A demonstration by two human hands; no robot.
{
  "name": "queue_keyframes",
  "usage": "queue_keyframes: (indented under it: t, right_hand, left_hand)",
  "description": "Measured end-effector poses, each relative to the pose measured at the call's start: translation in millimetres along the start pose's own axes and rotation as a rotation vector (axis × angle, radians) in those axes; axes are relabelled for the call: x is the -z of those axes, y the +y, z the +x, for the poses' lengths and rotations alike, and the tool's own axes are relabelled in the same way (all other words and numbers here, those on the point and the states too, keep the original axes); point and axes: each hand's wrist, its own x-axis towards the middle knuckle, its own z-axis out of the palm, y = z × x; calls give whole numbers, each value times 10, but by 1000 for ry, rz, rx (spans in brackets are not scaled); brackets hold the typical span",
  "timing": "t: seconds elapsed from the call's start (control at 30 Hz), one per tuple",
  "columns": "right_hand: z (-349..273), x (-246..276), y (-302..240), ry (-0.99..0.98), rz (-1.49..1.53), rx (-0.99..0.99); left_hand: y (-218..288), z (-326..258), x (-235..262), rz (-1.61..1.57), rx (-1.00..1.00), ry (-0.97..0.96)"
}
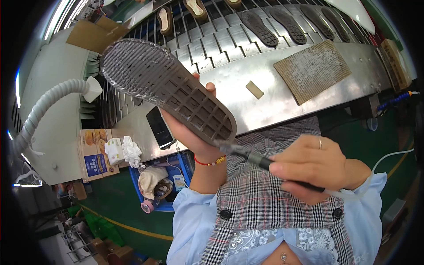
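My left hand grips a dark brown shoe sole from below, its gridded face turned up and tilted. The ribbed wide end looks wet and shiny; the narrow end has open square cells. In my right hand is a glue brush with a dark handle and a pale tube running from its rear end. Its grey, clotted tip lies at the rim of the sole's narrow end; whether it touches I cannot tell. Most of the left fingers are hidden behind the sole.
Several dark soles lie on the slatted metal conveyor. The steel table bears a stained corrugated cardboard sheet, a small tan piece and a phone. A blue basket and a grey flexible duct are at left.
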Motion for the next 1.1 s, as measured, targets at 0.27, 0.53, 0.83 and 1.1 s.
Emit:
queue_keyframes:
  t: [0.27,0.53,0.83,1.1]
  right_hand:
    - [-24,-42,48,-10,-69,26]
    - [-60,23,42,-124,9,25]
    - [62,330,26,-294,82,-3]
    - [92,508,10,-318,120,-25]
  left_hand:
    - [38,20,-80,-93,260,146]
    - [27,9,-92,-271,506,119]
    - [19,-53,-179,-366,697,139]
    - [28,-117,-209,-436,909,122]
